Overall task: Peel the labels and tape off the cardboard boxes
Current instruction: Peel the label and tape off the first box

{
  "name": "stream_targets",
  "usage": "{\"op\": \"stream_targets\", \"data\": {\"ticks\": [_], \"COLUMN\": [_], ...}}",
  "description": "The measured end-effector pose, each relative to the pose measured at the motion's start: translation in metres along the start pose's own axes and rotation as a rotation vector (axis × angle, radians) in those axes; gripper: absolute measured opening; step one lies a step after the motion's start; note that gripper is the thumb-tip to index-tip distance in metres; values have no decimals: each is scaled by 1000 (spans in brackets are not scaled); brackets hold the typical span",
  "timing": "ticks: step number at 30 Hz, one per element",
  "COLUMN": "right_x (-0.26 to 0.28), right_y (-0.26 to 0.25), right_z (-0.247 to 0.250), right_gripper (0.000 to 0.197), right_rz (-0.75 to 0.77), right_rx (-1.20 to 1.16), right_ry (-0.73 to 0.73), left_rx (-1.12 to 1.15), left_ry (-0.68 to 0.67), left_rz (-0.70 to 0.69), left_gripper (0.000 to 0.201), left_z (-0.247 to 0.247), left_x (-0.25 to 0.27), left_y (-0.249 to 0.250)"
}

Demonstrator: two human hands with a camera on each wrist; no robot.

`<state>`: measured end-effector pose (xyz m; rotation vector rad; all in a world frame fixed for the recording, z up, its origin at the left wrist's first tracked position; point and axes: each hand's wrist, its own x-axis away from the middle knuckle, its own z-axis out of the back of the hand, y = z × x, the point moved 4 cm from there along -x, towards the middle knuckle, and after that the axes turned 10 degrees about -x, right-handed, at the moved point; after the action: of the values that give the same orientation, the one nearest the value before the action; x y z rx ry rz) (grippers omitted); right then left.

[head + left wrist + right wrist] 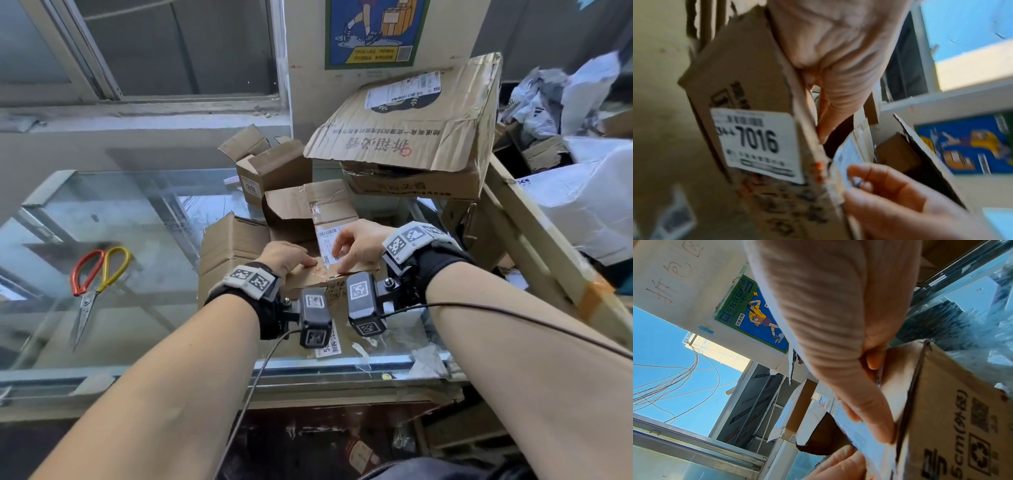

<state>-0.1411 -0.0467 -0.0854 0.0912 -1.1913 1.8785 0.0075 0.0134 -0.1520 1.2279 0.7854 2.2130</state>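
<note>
A brown cardboard box (239, 246) lies on the glass counter in front of me. A white shipping label (327, 240) is stuck on its top face. My left hand (301, 262) presses flat on the box top just left of the label. My right hand (339, 263) pinches the label's near edge, which is lifted from the cardboard. The left wrist view shows the box side (748, 81) with a second white label reading 7016 (758, 142), and the right hand (890, 203) holding the lifted label (846, 154). In the right wrist view the thumb and fingers (875, 418) grip the label beside the printed box side (953, 426).
Red and yellow scissors (99, 274) lie on the glass counter (137, 222) to the left. A small open box (270, 171) and a big crumpled box (411, 137) with its own label stand behind. A wooden frame (534, 246) and plastic mail bags (582, 205) crowd the right.
</note>
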Motion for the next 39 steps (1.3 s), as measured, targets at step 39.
{"op": "stream_targets", "data": {"ticks": [39], "right_x": [19], "right_y": [-37], "right_z": [-21], "right_gripper": [30], "right_rz": [198], "right_rx": [725], "right_ry": [-4], "left_rx": [-449], "left_ry": [-372], "left_rz": [-356], "left_gripper": [27], "left_z": [0], "left_x": [54], "left_y": [12]}}
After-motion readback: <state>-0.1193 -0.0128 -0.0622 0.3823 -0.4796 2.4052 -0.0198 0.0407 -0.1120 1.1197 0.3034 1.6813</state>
